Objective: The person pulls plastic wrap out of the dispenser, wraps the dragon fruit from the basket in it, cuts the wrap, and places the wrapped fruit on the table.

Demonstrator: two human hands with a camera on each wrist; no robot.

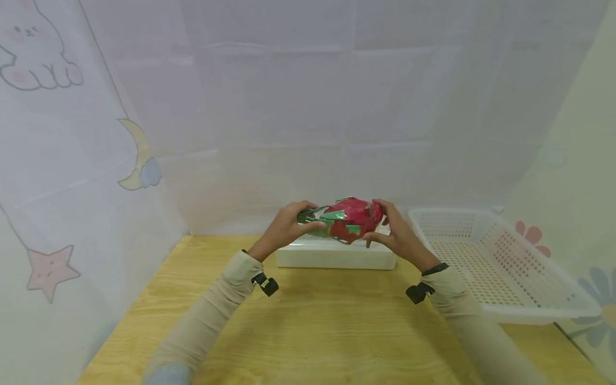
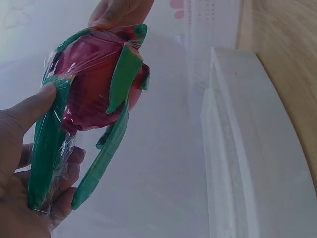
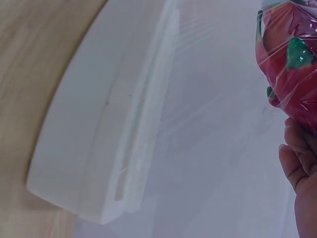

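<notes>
- The dragon fruit is cut off at the right edge of the right wrist view, and its underside is hidden in the head view.
- Clear film wraps it; the film's edges are hard to make out.
- The top of the white box is partly covered by the fruit and the 2 hands in the head view.
- The fruit's long axis runs roughly left to right in the head view, its long green leaves pointing left, its rounded red end right.
- It is held up off the table, above the box.
- The left hand grips the leafy end, thumb on 1 green leaf.
- The right hand holds the red end between thumb and fingers.
</notes>
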